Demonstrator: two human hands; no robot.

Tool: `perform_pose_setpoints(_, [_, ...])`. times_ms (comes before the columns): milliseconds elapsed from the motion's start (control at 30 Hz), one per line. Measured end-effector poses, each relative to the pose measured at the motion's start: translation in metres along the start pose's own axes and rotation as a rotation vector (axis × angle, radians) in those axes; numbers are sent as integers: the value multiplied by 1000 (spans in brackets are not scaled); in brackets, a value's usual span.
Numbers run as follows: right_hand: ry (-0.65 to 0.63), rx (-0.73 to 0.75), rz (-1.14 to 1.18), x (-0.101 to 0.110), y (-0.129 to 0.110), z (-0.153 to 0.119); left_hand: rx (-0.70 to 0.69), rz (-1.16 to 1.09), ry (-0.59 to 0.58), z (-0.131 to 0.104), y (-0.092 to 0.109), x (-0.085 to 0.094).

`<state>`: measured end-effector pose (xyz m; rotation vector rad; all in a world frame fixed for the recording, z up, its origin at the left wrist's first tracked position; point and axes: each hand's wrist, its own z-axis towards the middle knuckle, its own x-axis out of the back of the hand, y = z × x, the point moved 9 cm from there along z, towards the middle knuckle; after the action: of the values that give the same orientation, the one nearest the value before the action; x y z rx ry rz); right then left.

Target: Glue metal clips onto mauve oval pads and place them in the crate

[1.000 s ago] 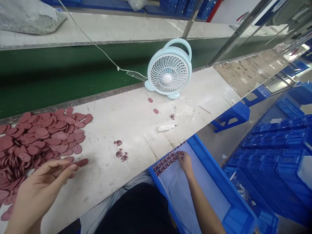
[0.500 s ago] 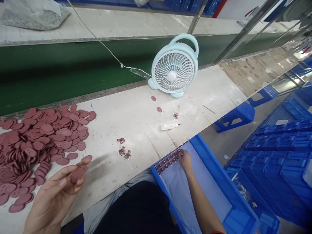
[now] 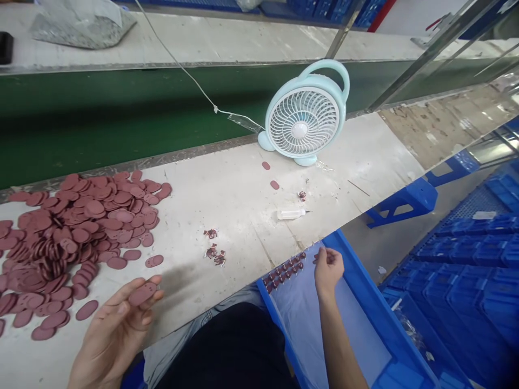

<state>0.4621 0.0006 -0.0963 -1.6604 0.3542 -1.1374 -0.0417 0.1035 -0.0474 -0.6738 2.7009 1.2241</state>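
Note:
My left hand [image 3: 117,327] is closed with its fingertips on an oval reddish-brown disc [image 3: 141,293] with small holes, held above the table. To its left spreads a large heap of similar discs [image 3: 93,208]; one loose disc [image 3: 154,261] lies just beyond the fingers. My right hand [image 3: 329,273] has curled fingers over a blue crate [image 3: 357,270] lined with a pale sheet [image 3: 324,324]. A small dark red piece [image 3: 315,259] shows at its fingertips, its details too small to tell. Left of that hand, rows of dark red pieces [image 3: 284,272] lie on the sheet.
Small dark red clusters [image 3: 214,251] and a white small bottle with a thin tip [image 3: 291,214] lie on the white table [image 3: 186,200]. A light-blue fan [image 3: 304,121] stands at the back. Blue stools [image 3: 409,197] and stacked blue crates [image 3: 462,281] are at right.
My right hand has drawn back a little to the right from the rows of pieces. My left hand still holds the disc, turned slightly. The whole view has shifted a little.

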Motion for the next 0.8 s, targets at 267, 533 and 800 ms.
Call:
perform_pose_setpoints(267, [-291,458,-565,-68,-154,8,130,-94,-280,-20,-39,-53])
perform_pose_setpoints(533, [-545,544,-829,-95,-187,51,248,-237,-542,-41,-60,-92])
perform_pose_setpoints(800, [-869,-198,589,-112,-190,-72,268,-310,-547,-48,-67,-107])
